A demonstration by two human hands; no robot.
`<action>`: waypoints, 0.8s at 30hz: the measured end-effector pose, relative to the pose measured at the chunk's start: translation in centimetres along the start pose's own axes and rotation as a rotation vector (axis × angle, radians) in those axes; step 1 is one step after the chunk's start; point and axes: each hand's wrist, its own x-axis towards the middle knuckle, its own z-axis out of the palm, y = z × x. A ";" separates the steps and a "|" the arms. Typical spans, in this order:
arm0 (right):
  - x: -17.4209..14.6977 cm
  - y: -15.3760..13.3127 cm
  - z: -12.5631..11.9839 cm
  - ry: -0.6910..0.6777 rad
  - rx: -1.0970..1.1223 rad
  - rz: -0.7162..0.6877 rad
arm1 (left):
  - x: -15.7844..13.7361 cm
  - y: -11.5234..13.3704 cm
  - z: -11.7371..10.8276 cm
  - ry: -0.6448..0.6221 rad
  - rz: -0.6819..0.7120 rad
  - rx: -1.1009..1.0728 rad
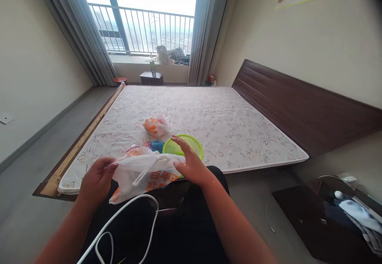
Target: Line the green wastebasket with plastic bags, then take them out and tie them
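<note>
A white plastic bag [135, 174] with orange printed characters stretches over my lap at the near edge of the mattress. My left hand [97, 176] is closed, thumb and fingers pinching the bag's left end. At the bag's right end, my right hand [192, 162] is open with its fingers stretched out and apart from the thumb. Its thumb lies close to the bag; whether it touches, I cannot tell. Just behind that hand sits a lime-green plastic basket [193, 141]. Beside the basket lies a blue item [157, 145], partly covered by the white bag.
Farther back on the letter-patterned mattress [238, 136] lies another knotted plastic bag [156, 126] with orange print. A white cable [119, 210] loops across my lap. At the lower right stands a dark cabinet [304, 212] with cloths on it. A dark headboard [286, 93] borders the bed's right side.
</note>
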 end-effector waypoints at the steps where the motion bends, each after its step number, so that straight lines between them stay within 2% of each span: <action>1: 0.3 -0.9 0.0 -0.056 -0.026 0.006 | 0.0 0.7 0.1 -0.034 0.028 -0.025; 3: 1.0 -1.7 0.2 -0.193 -0.129 0.053 | 0.0 1.9 0.2 -0.043 0.040 -0.089; 5: 1.5 -1.1 0.6 -0.272 -0.210 0.128 | 0.3 2.5 0.3 0.001 0.004 -0.122; 7: 1.5 0.4 0.8 -0.202 -0.191 0.198 | 0.7 2.2 0.5 -0.015 -0.032 -0.052; 10: 0.7 2.6 0.9 -0.027 -0.072 0.269 | 1.0 1.0 1.4 -0.163 0.001 0.140; 12: 0.2 3.1 1.1 -0.012 -0.019 0.303 | 0.7 0.6 2.3 -0.234 0.096 0.172; 15: -0.1 2.1 2.3 -0.052 0.000 0.298 | -0.2 1.8 3.3 -0.239 0.357 0.101; 17: 0.1 0.7 3.3 -0.106 -0.030 0.222 | -0.7 3.4 3.6 -0.258 0.526 0.085; 19: 0.3 -0.4 3.9 -0.165 -0.077 0.115 | -0.8 4.9 3.6 -0.309 0.607 0.109; 21: 0.4 -0.9 4.0 -0.178 -0.127 0.061 | -0.7 5.5 3.5 -0.317 0.584 0.133; 24: 0.1 -0.1 3.4 -0.143 -0.187 0.120 | -0.3 4.7 3.1 -0.275 0.449 0.180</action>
